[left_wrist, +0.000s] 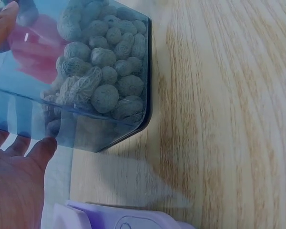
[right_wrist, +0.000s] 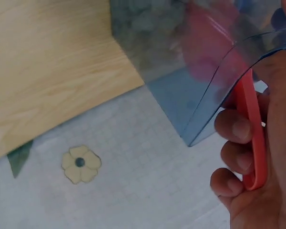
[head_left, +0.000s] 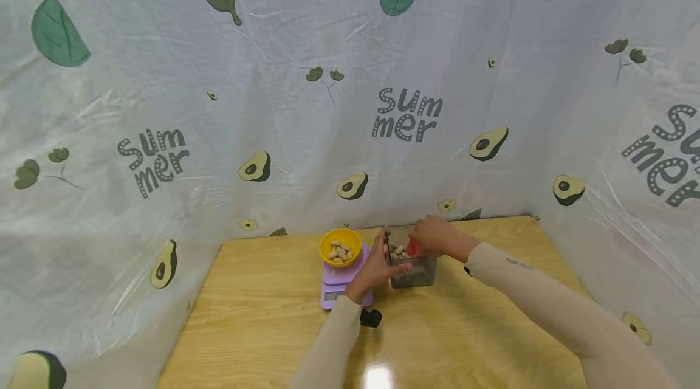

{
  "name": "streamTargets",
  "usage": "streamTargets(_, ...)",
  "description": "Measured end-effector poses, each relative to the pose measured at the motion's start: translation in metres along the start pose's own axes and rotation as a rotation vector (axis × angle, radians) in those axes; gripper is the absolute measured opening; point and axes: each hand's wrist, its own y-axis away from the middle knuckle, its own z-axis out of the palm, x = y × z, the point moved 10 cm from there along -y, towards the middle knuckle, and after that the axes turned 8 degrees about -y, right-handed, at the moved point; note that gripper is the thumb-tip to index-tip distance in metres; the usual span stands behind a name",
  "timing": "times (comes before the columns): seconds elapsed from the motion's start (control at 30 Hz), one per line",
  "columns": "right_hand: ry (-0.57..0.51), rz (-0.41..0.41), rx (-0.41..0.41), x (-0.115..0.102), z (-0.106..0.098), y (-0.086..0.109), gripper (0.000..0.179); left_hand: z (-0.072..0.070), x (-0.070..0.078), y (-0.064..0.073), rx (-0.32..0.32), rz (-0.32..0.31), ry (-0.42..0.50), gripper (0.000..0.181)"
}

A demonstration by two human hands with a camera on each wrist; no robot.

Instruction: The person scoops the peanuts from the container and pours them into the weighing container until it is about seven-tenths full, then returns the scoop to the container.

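A see-through, dark-tinted container (head_left: 412, 277) of unshelled peanuts (left_wrist: 105, 57) stands on the table. My left hand (head_left: 376, 268) is at its left near corner, fingers along the left wall and thumb stretched across the front. In the left wrist view, its fingertips (left_wrist: 20, 144) press on the clear wall. Reaching in over the right side, my right hand (head_left: 439, 236) grips a red scoop (head_left: 412, 248). The right wrist view shows fingers curled round the scoop's handle (right_wrist: 256, 143); its bowl, seen through the wall, is down by the peanuts.
Just left of the container is a lilac digital scale (head_left: 328, 287), its display partly behind my left wrist. A yellow bowl (head_left: 341, 234) with several peanuts sits on it. The wooden table (head_left: 262, 310) meets a printed cloth (head_left: 295, 152) at the back and sides.
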Motion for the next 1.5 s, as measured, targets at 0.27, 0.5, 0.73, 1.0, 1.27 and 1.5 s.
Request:
streamTargets(0.27, -0.108, 0.037, -0.031, 0.005, -0.001, 0.000, 0.028, -0.005, -0.003, 0.001, 0.009, -0.026, -0.008, 0.113)
streamTargets(0.5, -0.034, 0.030, 0.005, -0.002, 0.002, -0.012, 0.031, -0.003, 0.003, -0.002, 0.001, -0.007, 0.009, 0.114)
streamTargets(0.73, -0.127, 0.014, -0.030, -0.001, 0.004, -0.006, 0.025, 0.001, 0.004, -0.003, -0.006, 0.001, 0.014, 0.114)
streamTargets(1.0, -0.176, 0.024, -0.027, 0.001, 0.012, -0.004, 0.026, 0.003, 0.003, -0.001, -0.006, 0.015, 0.005, 0.116)
streamTargets(1.27, -0.255, 0.115, -0.038, 0.008, 0.017, -0.001, 0.029, 0.007, 0.000, 0.001, -0.030, 0.006, 0.002, 0.115)
streamTargets(1.5, -0.259, 0.096, -0.009, 0.005, 0.012, -0.007, 0.029, 0.001, 0.000, -0.003, -0.003, -0.001, -0.005, 0.116)
